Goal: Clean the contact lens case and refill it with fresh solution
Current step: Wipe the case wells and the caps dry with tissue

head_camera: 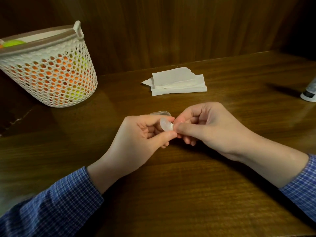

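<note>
Both hands meet over the middle of the wooden table (171, 194). My left hand (145, 134) pinches a small clear plastic piece of the contact lens case (165, 124) between thumb and fingers. My right hand (205, 127) has its thumb and fingertips closed on the same piece from the right, with a bit of white showing at the pinch. Another clear part of the case (161, 113) lies on the table just behind my hands, mostly hidden. The solution bottle (309, 93) stands at the right edge, cut off by the frame.
A stack of folded white tissues (177, 82) lies behind my hands near the back wall. A white perforated basket (47, 71) holding orange and green items stands at the back left. A dark wooden wall rises behind the table.
</note>
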{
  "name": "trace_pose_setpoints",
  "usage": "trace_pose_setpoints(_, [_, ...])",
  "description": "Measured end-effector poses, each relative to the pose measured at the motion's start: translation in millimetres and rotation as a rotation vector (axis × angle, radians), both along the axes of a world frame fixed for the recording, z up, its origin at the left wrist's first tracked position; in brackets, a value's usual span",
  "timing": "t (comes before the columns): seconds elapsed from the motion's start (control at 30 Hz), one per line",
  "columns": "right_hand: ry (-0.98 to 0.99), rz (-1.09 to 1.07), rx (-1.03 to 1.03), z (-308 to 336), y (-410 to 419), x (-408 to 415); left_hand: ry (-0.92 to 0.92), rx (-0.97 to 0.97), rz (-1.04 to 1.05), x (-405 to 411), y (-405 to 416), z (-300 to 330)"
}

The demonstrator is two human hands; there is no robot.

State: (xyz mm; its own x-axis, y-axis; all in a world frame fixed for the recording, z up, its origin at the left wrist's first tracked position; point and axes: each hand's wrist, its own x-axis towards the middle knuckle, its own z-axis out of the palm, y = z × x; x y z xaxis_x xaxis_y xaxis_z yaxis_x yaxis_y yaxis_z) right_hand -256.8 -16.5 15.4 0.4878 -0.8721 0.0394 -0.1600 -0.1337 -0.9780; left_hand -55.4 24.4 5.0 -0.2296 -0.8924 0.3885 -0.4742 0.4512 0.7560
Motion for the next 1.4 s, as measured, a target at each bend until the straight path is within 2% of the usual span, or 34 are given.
trace_pose_setpoints(0.1, [0.111,-0.038,-0.176,-5,2,2,-0.058,0.01,0.033,-3,1,-2])
trace_pose_setpoints(0.2, [0.132,-0.042,-0.236,-5,3,2,-0.061,0.013,0.026,-2,1,-1])
trace_pose_setpoints(0.4, [-0.126,0.01,0.076,3,-4,-3,0.015,0.019,-0.069,3,-6,5])
trace_pose_setpoints(0.47, [-0.18,0.025,0.114,6,-6,-6,0.091,0.164,-0.071,6,-8,6])
trace_pose_setpoints(0.53, [-0.15,0.024,0.03,8,-7,-11,0.319,0.46,-0.092,6,-9,9])
trace_pose_setpoints(0.6, [-0.066,0.021,-0.139,8,-7,-13,0.466,0.635,-0.135,6,-10,10])
trace_pose_setpoints(0.73, [0.084,0.05,-0.4,5,-2,-12,0.495,0.73,-0.185,6,-11,9])
trace_pose_setpoints(0.87, [0.229,0.043,-0.468,1,1,-11,0.452,0.776,-0.207,6,-12,7])
trace_pose_setpoints(1.03, [0.205,0.04,-0.424,1,-2,-10,0.412,0.731,-0.152,4,-11,7])
trace_pose_setpoints(1.13, [0.146,0.076,-0.327,3,-5,-12,0.28,0.557,-0.075,3,-10,7])
trace_pose_setpoints(1.27, [0.166,0.09,-0.276,-1,-4,-10,0.137,0.34,-0.05,1,-6,1])
trace_pose_setpoints(1.4, [0.046,0.073,-0.047,-2,-4,-5,0.012,0.125,0.007,-1,-2,-5])
